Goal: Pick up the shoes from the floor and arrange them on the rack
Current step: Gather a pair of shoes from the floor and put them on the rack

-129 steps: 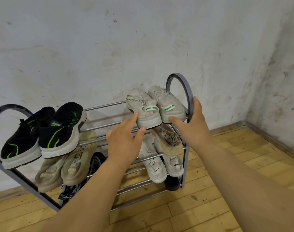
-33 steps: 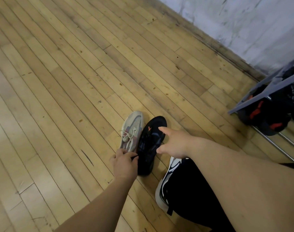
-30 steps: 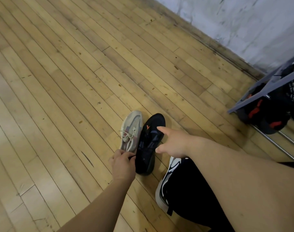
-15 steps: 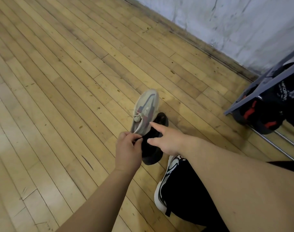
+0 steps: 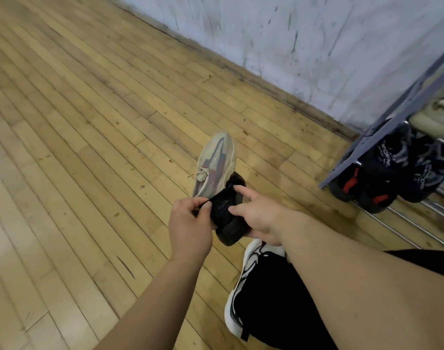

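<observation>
A grey sneaker (image 5: 215, 162) with red and dark panels and a black sneaker (image 5: 228, 213) are both lifted off the wooden floor, side by side. My left hand (image 5: 189, 227) pinches their heel ends together from the left. My right hand (image 5: 256, 214) cups the black sneaker from the right, index finger lying across its top. The shoe rack (image 5: 382, 132) stands at the right edge with dark shoes (image 5: 382, 173) on its lowest shelf and pale shoes (image 5: 438, 117) above.
My own foot in a white-soled black shoe (image 5: 243, 294) rests on the floor just below the hands. The white wall (image 5: 291, 41) and its skirting run diagonally behind. Bare wooden floor (image 5: 89, 122) stretches to the left.
The two sneakers have been lifted from the floor and carried up and right. My right hand has gone from a pointing finger on the black one to gripping it.
</observation>
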`<state>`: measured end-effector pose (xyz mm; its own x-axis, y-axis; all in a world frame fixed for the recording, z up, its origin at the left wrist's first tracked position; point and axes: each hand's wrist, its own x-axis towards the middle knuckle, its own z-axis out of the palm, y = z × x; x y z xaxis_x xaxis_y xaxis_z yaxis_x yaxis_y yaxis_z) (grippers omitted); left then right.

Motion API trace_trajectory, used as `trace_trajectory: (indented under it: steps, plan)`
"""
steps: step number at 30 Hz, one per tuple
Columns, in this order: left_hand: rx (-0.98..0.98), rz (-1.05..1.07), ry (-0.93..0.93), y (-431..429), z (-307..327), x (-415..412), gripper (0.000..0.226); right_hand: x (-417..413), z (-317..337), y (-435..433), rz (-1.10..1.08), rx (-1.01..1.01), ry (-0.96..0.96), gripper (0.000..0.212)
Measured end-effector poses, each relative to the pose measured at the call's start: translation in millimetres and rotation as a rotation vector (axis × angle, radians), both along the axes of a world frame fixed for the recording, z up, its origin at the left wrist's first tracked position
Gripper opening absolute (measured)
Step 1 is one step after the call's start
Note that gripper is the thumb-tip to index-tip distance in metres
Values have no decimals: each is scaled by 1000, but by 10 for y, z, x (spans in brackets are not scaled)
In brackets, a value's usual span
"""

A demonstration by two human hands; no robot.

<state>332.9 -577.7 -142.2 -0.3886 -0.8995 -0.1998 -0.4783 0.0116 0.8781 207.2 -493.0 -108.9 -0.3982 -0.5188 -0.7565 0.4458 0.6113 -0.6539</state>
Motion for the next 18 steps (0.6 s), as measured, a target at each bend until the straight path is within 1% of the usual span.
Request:
trace_trajectory:
  steps: [2, 4, 6, 8, 11, 14, 18]
  plan:
    - [-5, 8, 58, -12, 195, -67, 8, -111, 192, -26, -20, -41, 26, 68]
    - [-4, -8, 130, -7, 416, -167, 10, -279, 471, 10, -27, -63, 58, 67]
    - [0, -60, 224, 40, 637, -305, 16, -494, 778, 130, -53, -81, 102, 66]
    - [-11, -146, 297, 142, 847, -454, 23, -694, 1090, 369, -78, -83, 190, 67]
    - [-43, -241, 366, 357, 1187, -666, 28, -899, 1587, 915, -94, -114, 339, 67]
    - [-49, -303, 431, 620, 1535, -834, 26, -968, 2052, 1622, -152, -193, 483, 67]
    - [-125, -484, 489, 1084, 1988, -1007, 30, -907, 2427, 2564, -228, -313, 598, 73]
